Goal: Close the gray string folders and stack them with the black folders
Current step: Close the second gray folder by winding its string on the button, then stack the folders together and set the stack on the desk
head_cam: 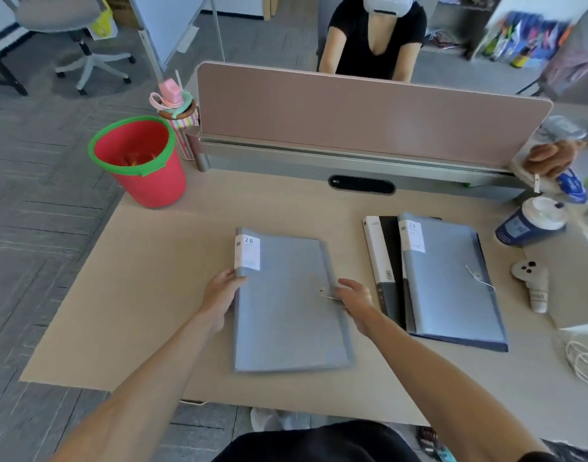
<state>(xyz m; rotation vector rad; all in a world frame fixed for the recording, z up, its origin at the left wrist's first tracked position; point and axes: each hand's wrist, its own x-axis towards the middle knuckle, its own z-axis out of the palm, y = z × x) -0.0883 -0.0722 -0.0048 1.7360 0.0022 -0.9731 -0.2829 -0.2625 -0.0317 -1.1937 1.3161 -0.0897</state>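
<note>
A gray string folder (pixel 286 305) lies closed and flat on the desk in front of me, with a white "20" label at its top left. My left hand (pixel 221 295) grips its left spine edge. My right hand (pixel 354 296) pinches the thin string beside the small round button (pixel 321 290) on the cover's right side. To the right, a second gray string folder (pixel 452 281) rests on top of the black folders (pixel 386 261), with its white string lying loose across the cover.
A red bucket with a green rim (pixel 139 158) stands at the back left of the desk (pixel 152 295). A pink divider panel (pixel 369 111) runs along the back; a person sits behind it. A lidded cup (pixel 532 221), a small cream toy (pixel 531 281) and white cord (pixel 582 361) sit at right.
</note>
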